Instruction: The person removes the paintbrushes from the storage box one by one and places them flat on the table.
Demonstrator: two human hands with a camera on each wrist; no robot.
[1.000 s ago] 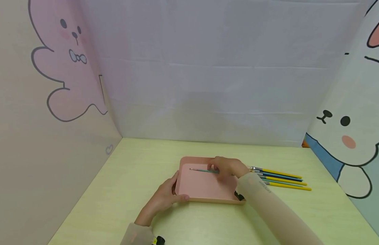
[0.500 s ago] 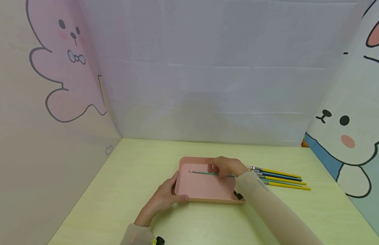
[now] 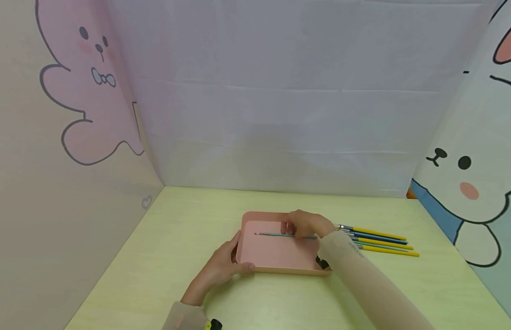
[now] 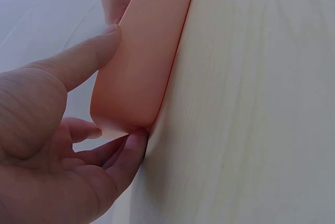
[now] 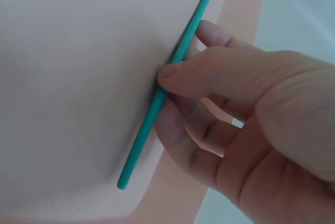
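Note:
A pink rectangular tray [image 3: 265, 254] sits on the table in front of me. My left hand [image 3: 222, 262] grips its near left corner. In the left wrist view, the thumb presses at the rim of the tray wall [image 4: 144, 51], and the other fingers curl round the corner and low along its side. Over the tray's right half, my right hand [image 3: 307, 224] pinches a thin paintbrush [image 5: 141, 143] with a teal handle. The brush lies sideways, bristles to the left, close over the tray floor. Its bristle tip is cut off in the right wrist view.
Right of the tray, several paintbrushes [image 3: 387, 243] with yellow, dark blue and teal handles lie side by side, partly behind my right sleeve [image 3: 354, 261]. A pale wood-grain table [image 3: 185, 224] spreads around, enclosed by a white back sheet [image 3: 255, 137] and cartoon-printed side sheets.
The teal paintbrush has shifted slightly toward me inside the tray, with my right hand still pinching it. My left hand and the tray have stayed in place.

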